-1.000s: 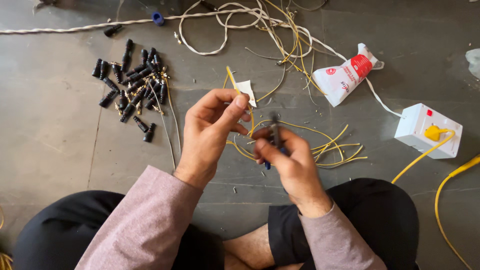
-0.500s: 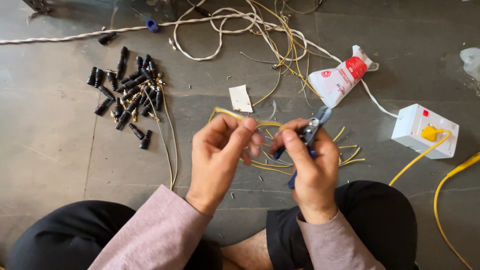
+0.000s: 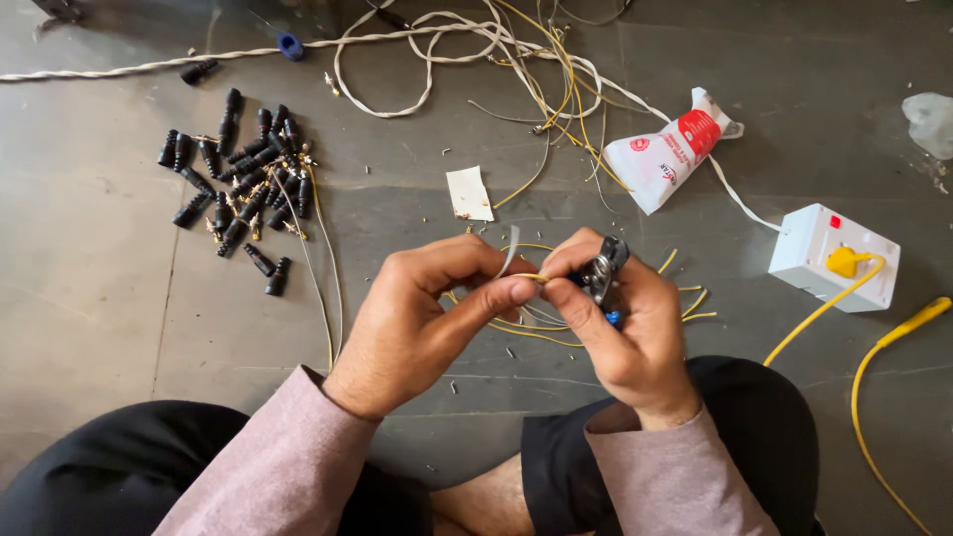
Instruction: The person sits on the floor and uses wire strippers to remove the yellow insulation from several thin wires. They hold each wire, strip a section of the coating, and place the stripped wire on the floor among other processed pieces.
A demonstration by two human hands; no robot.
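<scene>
A thin yellow wire [image 3: 531,278] is pinched between thumb and fingers of the left hand [image 3: 427,318], above the floor's [image 3: 89,298] near edge. The right hand [image 3: 625,328] grips small pliers [image 3: 602,274] at the wire's end. Black connectors [image 3: 238,189] are heaped toward the far left corner; a white socket box [image 3: 809,248] sits right.

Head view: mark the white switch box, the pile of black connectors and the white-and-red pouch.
white switch box [image 3: 816,250], head view, on its white top face.
pile of black connectors [image 3: 241,184], head view, middle of the heap.
white-and-red pouch [image 3: 663,159], head view, on its white body.
</scene>
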